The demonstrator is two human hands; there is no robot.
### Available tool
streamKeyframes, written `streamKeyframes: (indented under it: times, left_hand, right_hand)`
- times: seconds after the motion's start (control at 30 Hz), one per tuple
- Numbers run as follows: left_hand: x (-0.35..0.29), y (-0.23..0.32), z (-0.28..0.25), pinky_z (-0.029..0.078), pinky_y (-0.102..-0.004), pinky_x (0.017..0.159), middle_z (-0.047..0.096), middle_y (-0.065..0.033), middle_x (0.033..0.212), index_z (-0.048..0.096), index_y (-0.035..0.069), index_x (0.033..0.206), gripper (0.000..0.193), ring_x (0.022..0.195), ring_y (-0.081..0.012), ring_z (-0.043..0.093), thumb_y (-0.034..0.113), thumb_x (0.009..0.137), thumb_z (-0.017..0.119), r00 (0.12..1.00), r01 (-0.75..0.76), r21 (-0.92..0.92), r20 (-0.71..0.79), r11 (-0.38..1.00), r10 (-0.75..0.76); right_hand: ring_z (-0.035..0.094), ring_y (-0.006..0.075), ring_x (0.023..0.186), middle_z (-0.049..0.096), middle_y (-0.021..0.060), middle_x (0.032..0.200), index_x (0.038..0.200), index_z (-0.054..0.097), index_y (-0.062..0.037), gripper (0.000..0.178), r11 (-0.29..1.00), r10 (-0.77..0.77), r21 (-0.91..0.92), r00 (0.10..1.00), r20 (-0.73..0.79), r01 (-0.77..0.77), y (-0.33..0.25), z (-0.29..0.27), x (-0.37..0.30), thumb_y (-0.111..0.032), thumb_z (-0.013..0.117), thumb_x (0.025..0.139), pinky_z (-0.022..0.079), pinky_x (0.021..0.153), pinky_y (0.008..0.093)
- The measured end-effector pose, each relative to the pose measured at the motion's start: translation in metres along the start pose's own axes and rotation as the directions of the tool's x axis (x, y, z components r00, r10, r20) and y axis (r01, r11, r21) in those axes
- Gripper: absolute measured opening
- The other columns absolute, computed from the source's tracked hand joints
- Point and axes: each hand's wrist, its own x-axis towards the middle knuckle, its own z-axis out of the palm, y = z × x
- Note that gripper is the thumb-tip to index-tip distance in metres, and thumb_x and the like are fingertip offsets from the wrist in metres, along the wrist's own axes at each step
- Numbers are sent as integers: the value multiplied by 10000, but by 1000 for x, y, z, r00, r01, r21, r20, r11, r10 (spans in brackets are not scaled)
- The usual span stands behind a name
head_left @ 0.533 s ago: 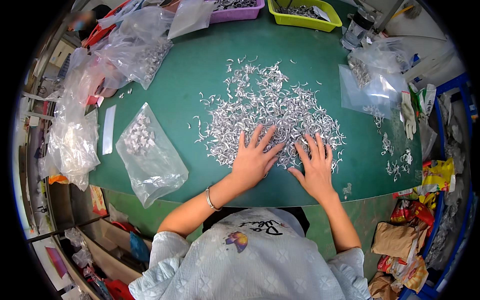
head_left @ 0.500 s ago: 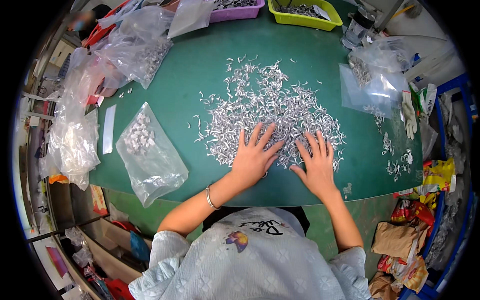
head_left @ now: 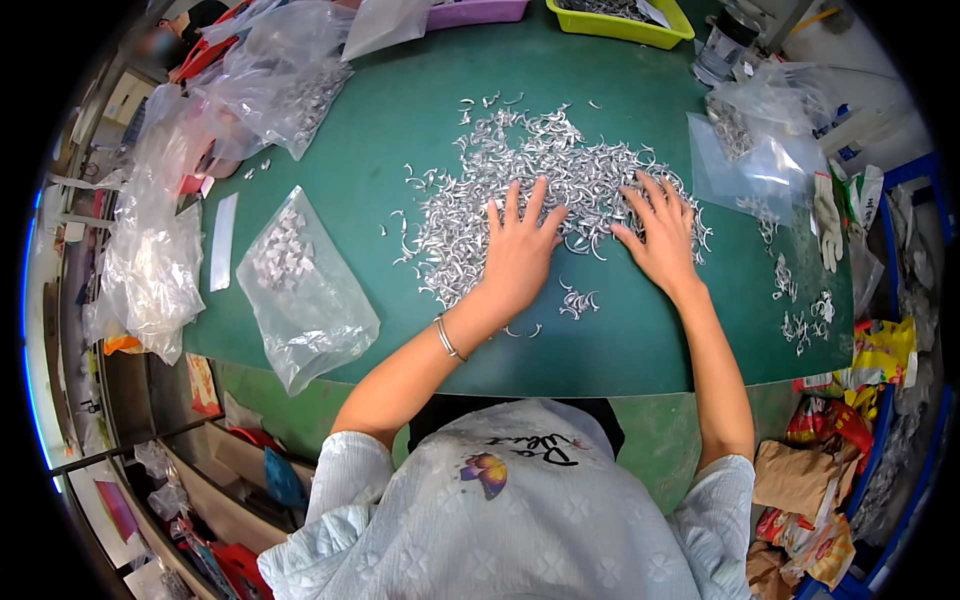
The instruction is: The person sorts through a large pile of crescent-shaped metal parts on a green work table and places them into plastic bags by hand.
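Observation:
A broad pile of small curved silver metal pieces (head_left: pixel 450 220) lies spread over the green tabletop (head_left: pixel 420 345). My left hand (head_left: pixel 521 245) rests palm down on the pile's middle, fingers apart and pointing away from me. On its right side lies my right hand (head_left: pixel 664 232), also palm down with spread fingers touching the pieces. Between my forearms sits a small separate cluster of the pieces (head_left: pixel 577 301). What is under the palms is hidden. A clear plastic bag (head_left: pixel 320 318) holding small pale grey pieces lies left of the pile.
Filled plastic bags (head_left: pixel 150 290) crowd the left edge, beside a pale flat strip (head_left: pixel 223 242). Purple (head_left: pixel 475 14) and yellow-green trays (head_left: pixel 625 27) stand at the back. On the right are a jar (head_left: pixel 724 48), another bag (head_left: pixel 750 170), a glove (head_left: pixel 828 220) and scattered metal hooks (head_left: pixel 808 325).
Both hands have moved farther away from me across the pile, the right one also rightward. Pieces have shifted away from the near edge, and a small cluster now lies apart there.

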Motion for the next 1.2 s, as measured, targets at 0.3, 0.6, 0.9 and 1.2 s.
streamKeyframes:
  times: [0.3, 0.6, 0.9, 1.2]
  left_hand:
    - [-37, -3, -27, 340, -519, 1084, 455, -159, 1370, 586, 52, 1162, 453, 1321, -442, 343, -52, 721, 595, 982, -147, -194, 87, 970, 166]
    - [-64, -26, -59, 410, -452, 971, 543, -124, 1247, 618, 47, 1103, 345, 1190, -320, 495, -51, 773, 610, 999, -28, -505, 4, 863, 35]
    - [-3, -54, -28, 382, -385, 805, 579, -77, 955, 632, 58, 955, 213, 939, -262, 547, 69, 759, 713, 961, 232, -50, -142, 971, -237]
    - [-7, -60, -21, 380, -384, 813, 586, -82, 887, 627, 51, 975, 247, 863, -262, 571, 23, 742, 708, 943, 103, -229, -287, 968, -168]
  right_hand:
    - [354, 405, 1260, 495, 81, 1302, 1218, 567, -25, 611, 981, -96, 174, 991, 89, 80, -55, -11, -22, -426, 710, 779, 246, 1062, 536]
    - [345, 384, 1312, 517, 61, 1300, 1178, 601, -53, 465, 944, -263, 257, 942, 209, 206, -71, -37, -48, -244, 733, 775, 235, 1098, 569]
    - [376, 355, 1310, 557, 28, 1258, 1029, 652, -74, 294, 956, -193, 252, 967, 164, 148, -78, -42, -63, -166, 736, 762, 220, 1087, 568]
    - [477, 334, 1182, 576, 79, 1111, 918, 650, -62, 158, 967, 111, 237, 992, -66, -92, -60, -39, -71, -89, 713, 776, 293, 1023, 479]
